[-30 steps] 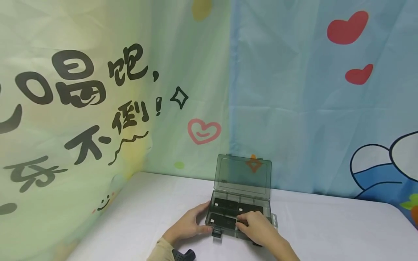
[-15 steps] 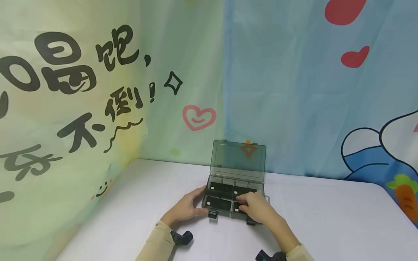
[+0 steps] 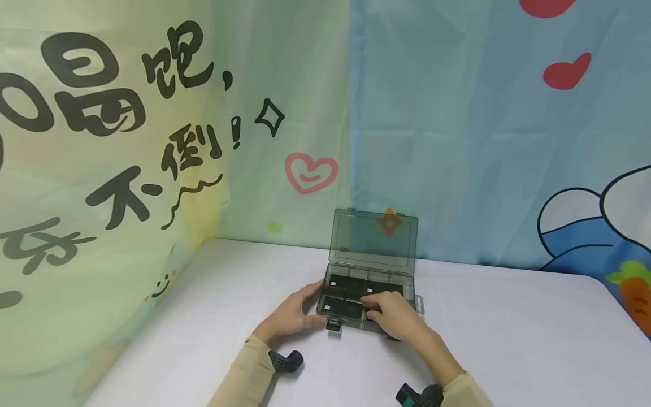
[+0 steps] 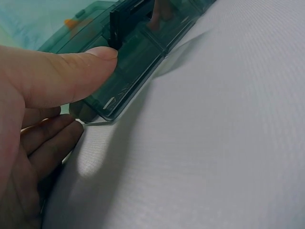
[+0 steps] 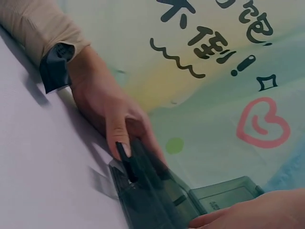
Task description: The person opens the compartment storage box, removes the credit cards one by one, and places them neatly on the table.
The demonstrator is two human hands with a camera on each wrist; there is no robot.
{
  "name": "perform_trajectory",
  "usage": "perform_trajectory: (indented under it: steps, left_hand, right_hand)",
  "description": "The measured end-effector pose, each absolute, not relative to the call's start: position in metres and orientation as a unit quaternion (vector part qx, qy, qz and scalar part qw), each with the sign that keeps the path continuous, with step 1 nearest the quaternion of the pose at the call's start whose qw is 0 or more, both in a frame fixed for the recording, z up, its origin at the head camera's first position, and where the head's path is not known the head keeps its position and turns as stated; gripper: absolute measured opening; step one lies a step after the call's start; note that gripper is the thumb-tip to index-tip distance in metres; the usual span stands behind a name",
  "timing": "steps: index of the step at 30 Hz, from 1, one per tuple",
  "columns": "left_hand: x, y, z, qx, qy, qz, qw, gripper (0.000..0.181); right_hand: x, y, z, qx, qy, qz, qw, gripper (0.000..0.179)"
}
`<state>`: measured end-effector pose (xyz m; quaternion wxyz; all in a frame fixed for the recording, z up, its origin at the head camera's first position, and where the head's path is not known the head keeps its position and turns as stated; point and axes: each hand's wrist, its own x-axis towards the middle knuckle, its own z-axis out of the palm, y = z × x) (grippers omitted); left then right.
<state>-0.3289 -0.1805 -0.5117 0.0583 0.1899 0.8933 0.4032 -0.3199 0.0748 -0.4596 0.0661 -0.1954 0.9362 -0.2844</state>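
A smoky, see-through plastic storage case (image 3: pixel 354 323) lies on the table with its lid (image 3: pixel 373 242) raised at the back. In its compartments sit several flat black rectangular pieces, each with a small white square; one front-left piece (image 3: pixel 343 308) shows well. My left hand (image 3: pixel 289 315) holds the case's left end, its thumb by the front latch (image 4: pixel 114 26) and the other fingers round the side. My right hand (image 3: pixel 395 317) bends over the front-right compartment, fingertips near the middle divider. That hand covers most of the piece there, so its hold on it is hidden.
White cloth covers the table (image 3: pixel 508 333). A printed fabric backdrop (image 3: pixel 437 130) stands behind and on the left. Dark wrist devices sit at both sleeves, one at the left cuff (image 3: pixel 286 362) and one at the right cuff (image 3: pixel 421 395).
The head view has tilted downward, so the case and hands appear higher. My right fingertips have shifted slightly over the front-right compartment. The left hand keeps its place on the case.
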Motion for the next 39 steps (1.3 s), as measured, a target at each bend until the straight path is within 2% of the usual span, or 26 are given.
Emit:
perform_trajectory:
  steps: [13, 24, 39]
  left_hand:
    - [-0.332, -0.182, -0.516, 0.194, 0.894, 0.400, 0.053, 0.089]
    - [-0.332, -0.183, -0.516, 0.194, 0.892, 0.405, 0.060, 0.089]
    - [-0.332, -0.183, -0.515, 0.203, 0.889, 0.406, 0.056, 0.087]
  right_hand:
    - [-0.322, 0.063, -0.465, -0.187, 0.942, -0.273, 0.053, 0.027]
    - [-0.318, 0.056, -0.467, -0.143, 0.950, -0.276, 0.031, 0.021]
    - [-0.316, 0.054, -0.466, -0.152, 0.943, -0.295, -0.002, 0.028]
